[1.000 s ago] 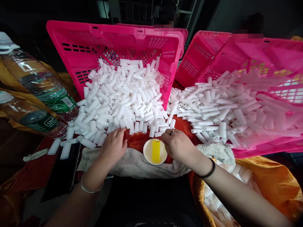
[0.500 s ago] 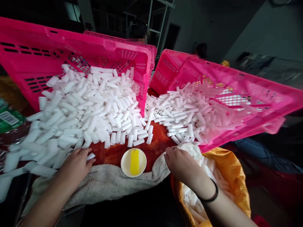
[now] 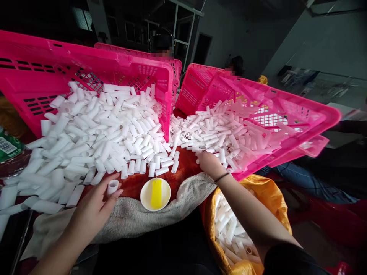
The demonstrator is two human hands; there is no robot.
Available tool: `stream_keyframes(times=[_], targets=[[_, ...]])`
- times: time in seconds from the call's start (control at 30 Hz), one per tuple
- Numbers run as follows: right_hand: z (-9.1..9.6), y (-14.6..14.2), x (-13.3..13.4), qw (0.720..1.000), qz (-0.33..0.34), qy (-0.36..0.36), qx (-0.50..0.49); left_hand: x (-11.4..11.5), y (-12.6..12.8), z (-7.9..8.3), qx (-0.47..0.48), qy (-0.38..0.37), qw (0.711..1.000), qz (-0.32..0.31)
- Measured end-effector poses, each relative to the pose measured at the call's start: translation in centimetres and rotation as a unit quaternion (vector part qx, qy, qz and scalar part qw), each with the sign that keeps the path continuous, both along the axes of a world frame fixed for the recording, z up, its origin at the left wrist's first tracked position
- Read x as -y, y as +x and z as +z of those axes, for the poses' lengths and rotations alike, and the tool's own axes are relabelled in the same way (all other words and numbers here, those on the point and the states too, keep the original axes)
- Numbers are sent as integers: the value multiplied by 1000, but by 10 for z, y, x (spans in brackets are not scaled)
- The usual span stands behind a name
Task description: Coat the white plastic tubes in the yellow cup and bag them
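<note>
My left hand (image 3: 99,202) grips a short, wide white tube (image 3: 112,186) between thumb and fingers, its open end facing up. It is at the front edge of a large heap of similar white tubes (image 3: 100,133). My right hand (image 3: 211,164) reaches to the near edge of a second heap, made of thinner white tubes (image 3: 212,133). Its fingers are curled and partly hidden, so what they hold cannot be made out. Between the hands sits a small white bowl (image 3: 145,196) with a yellow block (image 3: 156,194) in it.
Pink crates (image 3: 137,63) lie tipped behind the heaps, another (image 3: 301,105) at right. A grey towel (image 3: 129,219) lines the table's front edge. An orange sack (image 3: 275,198) of white tubes stands below my right arm. Two people are partly visible behind the crates.
My right hand has moved forward from above the towel and sack to the thinner tubes. My left hand has turned and lifted slightly, bringing its tube upright.
</note>
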State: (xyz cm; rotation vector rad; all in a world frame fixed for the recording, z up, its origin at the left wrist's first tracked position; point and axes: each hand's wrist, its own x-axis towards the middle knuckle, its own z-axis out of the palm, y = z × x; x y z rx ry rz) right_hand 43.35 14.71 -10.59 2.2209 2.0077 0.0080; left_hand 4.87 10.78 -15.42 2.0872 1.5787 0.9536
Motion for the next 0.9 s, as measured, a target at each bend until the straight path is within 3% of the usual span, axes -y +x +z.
stream_keyframes(times=[0.07, 0.17, 0.27, 0.3, 0.37, 0.47, 0.53, 0.63, 0.73, 0.83, 0.9], targets=[[-2, 4, -12, 999, 31, -12, -10, 5, 5, -3, 1, 2, 999, -33], [1, 2, -8, 998, 64, 7, -24, 15, 13, -5, 18, -22, 998, -63], [3, -6, 17, 988, 66, 100, -102, 23, 23, -10, 22, -56, 993, -105], [0, -10, 27, 972, 71, 141, -173, 24, 28, -13, 20, -62, 990, -128], [-10, -21, 48, 909, 97, 190, -359, 23, 38, -17, 12, -65, 983, -173], [-32, -45, 71, 808, 156, 140, -550, 17, 52, -21, -8, -57, 977, -204], [-45, -62, 78, 784, 173, 115, -585, 12, 57, -22, -15, -58, 977, -206], [-58, -78, 77, 804, 186, 142, -546, 8, 59, -23, -9, -66, 978, -198], [-67, -83, 68, 833, 255, 189, -453, 8, 59, -27, 5, -65, 981, -184], [-72, -84, 62, 832, 321, 234, -388, 8, 58, -32, 18, -52, 983, -176], [-72, -83, 61, 832, 323, 228, -389, 8, 59, -35, 23, -41, 983, -180]])
